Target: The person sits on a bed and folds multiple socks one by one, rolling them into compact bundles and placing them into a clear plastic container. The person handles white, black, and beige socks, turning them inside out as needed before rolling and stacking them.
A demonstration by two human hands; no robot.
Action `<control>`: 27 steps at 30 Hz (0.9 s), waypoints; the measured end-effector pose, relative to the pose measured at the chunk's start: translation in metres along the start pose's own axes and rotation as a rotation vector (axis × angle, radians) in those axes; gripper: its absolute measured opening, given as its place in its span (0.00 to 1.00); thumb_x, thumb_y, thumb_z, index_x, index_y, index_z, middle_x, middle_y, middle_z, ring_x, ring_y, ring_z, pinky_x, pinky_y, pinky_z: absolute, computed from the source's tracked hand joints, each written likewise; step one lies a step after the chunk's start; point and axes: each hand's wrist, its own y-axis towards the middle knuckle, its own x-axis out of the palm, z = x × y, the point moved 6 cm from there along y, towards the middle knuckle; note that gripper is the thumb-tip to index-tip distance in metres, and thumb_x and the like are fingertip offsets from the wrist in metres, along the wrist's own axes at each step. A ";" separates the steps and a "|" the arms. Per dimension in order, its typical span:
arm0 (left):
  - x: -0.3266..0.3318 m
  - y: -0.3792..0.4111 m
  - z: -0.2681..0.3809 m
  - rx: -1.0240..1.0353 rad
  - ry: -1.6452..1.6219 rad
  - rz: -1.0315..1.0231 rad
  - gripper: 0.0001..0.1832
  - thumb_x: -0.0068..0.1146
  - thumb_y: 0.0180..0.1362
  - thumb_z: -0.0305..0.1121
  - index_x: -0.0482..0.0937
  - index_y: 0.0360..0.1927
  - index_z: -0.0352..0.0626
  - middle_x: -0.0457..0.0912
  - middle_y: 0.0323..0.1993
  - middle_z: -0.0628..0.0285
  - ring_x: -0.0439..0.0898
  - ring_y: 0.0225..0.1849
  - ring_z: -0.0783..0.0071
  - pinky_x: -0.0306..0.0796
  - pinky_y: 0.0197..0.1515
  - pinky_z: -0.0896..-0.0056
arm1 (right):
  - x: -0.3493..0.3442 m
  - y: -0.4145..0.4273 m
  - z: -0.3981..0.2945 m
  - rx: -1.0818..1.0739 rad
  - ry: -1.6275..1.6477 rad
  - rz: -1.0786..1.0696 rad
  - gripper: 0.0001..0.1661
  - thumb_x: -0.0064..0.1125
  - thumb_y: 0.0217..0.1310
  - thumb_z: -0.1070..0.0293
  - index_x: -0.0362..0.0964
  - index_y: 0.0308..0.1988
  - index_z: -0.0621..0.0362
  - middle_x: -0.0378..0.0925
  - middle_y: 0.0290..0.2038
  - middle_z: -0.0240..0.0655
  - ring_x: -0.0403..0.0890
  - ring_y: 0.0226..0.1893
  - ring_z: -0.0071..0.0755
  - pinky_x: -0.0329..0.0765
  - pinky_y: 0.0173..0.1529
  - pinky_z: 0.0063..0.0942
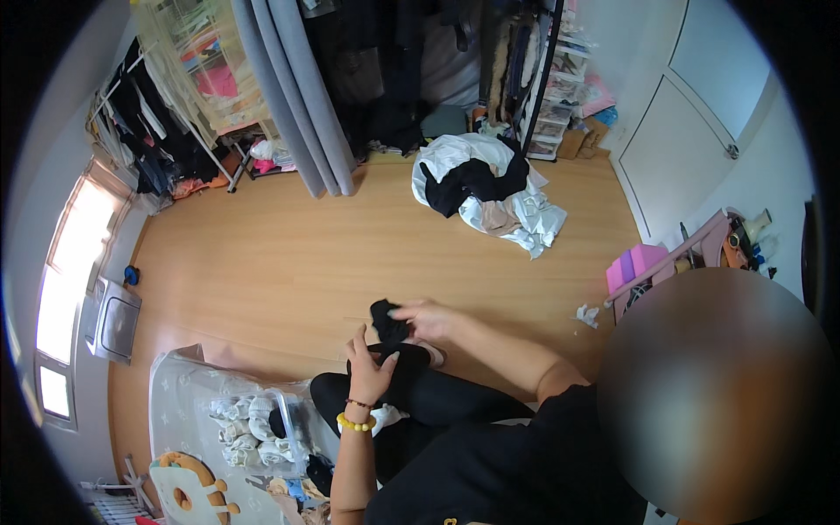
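Note:
My right hand (426, 318) grips a small black cloth item (388, 321), perhaps a sock, beyond my raised knee. Beside it, my left hand (372, 367), with beaded bracelets at the wrist, is held over my black-clad knee with its fingers apart; nothing shows in it. To the left of my legs, a clear plastic box (295, 426) holds rolled white and grey socks (246, 430) and a black one. Next to the box lie more black cloth (319, 474) and a loose pile of beige and blue garments (298, 492).
A heap of white, black and beige clothes (489, 187) lies on the wooden floor. A patterned mat (177, 394) bears a doughnut-shaped plush cushion (190, 492). Crumpled white tissue (586, 315) lies near a pink cart (656, 269). Clothes racks and a grey curtain (295, 98) stand at the back.

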 end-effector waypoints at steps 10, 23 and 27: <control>-0.011 0.004 -0.020 -0.108 -0.280 -0.054 0.18 0.57 0.60 0.24 0.72 0.54 0.36 0.77 0.45 0.59 0.78 0.38 0.78 0.73 0.41 0.77 | -0.205 -0.026 -0.418 -0.915 -0.071 0.849 0.22 0.61 0.59 0.60 0.71 0.37 0.73 0.76 0.33 0.44 0.80 0.34 0.44 0.75 0.36 0.39; -0.029 -0.047 0.000 -0.188 -0.524 -0.018 0.13 0.52 0.64 0.24 0.74 0.52 0.37 0.79 0.43 0.64 0.78 0.42 0.80 0.72 0.47 0.79 | -0.147 0.097 -0.046 -0.180 -0.411 0.653 0.07 0.53 0.59 0.74 0.73 0.40 0.60 0.78 0.27 0.36 0.79 0.22 0.29 0.76 0.23 0.28; -0.059 -0.111 -0.010 -0.298 -0.589 0.205 0.12 0.52 0.63 0.22 0.75 0.50 0.37 0.80 0.43 0.63 0.79 0.46 0.78 0.71 0.50 0.77 | -0.026 0.099 0.022 -0.072 -0.478 0.373 0.07 0.51 0.62 0.75 0.72 0.41 0.60 0.78 0.27 0.36 0.79 0.23 0.27 0.76 0.24 0.25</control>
